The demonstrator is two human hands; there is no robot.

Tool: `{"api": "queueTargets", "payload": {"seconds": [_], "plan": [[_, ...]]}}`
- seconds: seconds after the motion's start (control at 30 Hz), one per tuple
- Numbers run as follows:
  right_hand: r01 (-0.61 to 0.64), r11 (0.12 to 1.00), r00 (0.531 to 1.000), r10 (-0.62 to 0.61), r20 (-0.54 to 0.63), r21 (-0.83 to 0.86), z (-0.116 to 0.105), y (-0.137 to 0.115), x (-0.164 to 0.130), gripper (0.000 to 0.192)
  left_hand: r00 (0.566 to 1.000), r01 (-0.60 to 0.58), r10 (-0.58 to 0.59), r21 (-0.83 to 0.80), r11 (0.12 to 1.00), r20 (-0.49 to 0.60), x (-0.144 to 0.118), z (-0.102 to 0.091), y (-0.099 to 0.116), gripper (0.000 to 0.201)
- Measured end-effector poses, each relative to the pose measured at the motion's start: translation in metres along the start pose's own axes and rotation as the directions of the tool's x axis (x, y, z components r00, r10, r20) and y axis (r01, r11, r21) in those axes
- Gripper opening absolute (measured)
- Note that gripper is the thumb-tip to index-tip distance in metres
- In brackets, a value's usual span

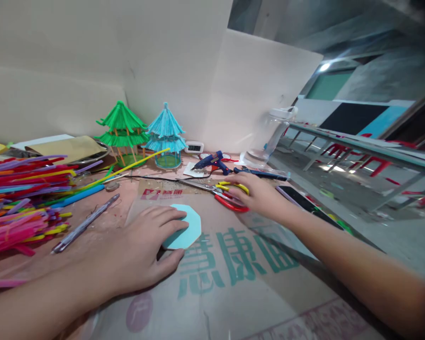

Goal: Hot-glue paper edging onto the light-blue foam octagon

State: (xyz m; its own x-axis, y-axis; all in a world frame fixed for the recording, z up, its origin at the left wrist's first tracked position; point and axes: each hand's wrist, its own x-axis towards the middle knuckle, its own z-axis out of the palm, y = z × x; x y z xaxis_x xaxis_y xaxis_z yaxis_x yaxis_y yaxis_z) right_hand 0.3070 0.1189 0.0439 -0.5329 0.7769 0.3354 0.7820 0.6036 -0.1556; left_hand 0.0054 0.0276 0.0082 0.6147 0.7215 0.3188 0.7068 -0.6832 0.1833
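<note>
On a cardboard-covered worktop (233,283), the left hand (141,250) presses flat, fingers spread, on a pale blue octagonal card (187,226), while the right hand (258,196) closes around red-and-yellow scissors (230,193), seemingly picking them up, which calls for a firm grip.

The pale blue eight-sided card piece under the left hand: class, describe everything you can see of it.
The pale blue eight-sided card piece looks like thin, flat card or foam sheet, plain and unmarked, with straight cut edges. It lies flat on the brown printed cardboard sheet. The left hand rests on its left part, fingers over the top edge and thumb by the lower edge, hiding that side.
</note>
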Motion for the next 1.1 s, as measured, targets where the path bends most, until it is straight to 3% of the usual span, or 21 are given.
{"api": "queueTargets", "payload": {"seconds": [0.13, 0.2, 0.3, 0.37, 0.47, 0.63, 1.1], "plan": [[-0.149, 0.989, 0.988, 0.148, 0.043, 0.016, -0.013, 0.014, 0.01, 0.029, 0.999, 0.036, -0.036, -0.03, 0.999, 0.004, 0.001, -0.001, 0.001, 0.045], [-0.131, 0.99, 0.991, 0.131, 0.0, 0.052, -0.013, 0.011, 0.013, 0.021, 0.999, 0.04, -0.04, -0.047, 0.998, 0.006, 0.001, 0.0, -0.001, 0.044], [0.132, 0.978, 0.991, -0.13, -0.024, 0.16, -0.009, -0.017, 0.01, 0.017, 1.0, 0.012, -0.011, -0.087, 0.996, 0.006, 0.002, 0.002, -0.004, 0.036], [0.306, 0.922, 0.945, -0.324, 0.041, 0.238, -0.004, -0.045, 0.004, 0.019, 1.0, 0.025, -0.026, -0.148, 0.989, -0.008, 0.002, 0.002, -0.006, 0.03], [0.394, 0.853, 0.894, -0.442, 0.074, 0.344, 0.008, -0.08, -0.004, 0.029, 0.992, 0.064, -0.091, -0.274, 0.96, -0.086, 0.003, -0.001, -0.011, 0.027], [0.419, 0.835, 0.886, -0.462, 0.039, 0.357, 0.032, -0.093, -0.01, 0.033, 0.976, 0.032, -0.1, -0.326, 0.945, -0.195, 0.004, -0.005, -0.017, 0.028], [0.342, 0.828, 0.912, -0.407, 0.057, 0.444, 0.038, -0.088, -0.008, 0.021, 0.966, 0.152, -0.194, -0.229, 0.961, -0.17, 0.005, -0.004, -0.019, 0.018]]}}
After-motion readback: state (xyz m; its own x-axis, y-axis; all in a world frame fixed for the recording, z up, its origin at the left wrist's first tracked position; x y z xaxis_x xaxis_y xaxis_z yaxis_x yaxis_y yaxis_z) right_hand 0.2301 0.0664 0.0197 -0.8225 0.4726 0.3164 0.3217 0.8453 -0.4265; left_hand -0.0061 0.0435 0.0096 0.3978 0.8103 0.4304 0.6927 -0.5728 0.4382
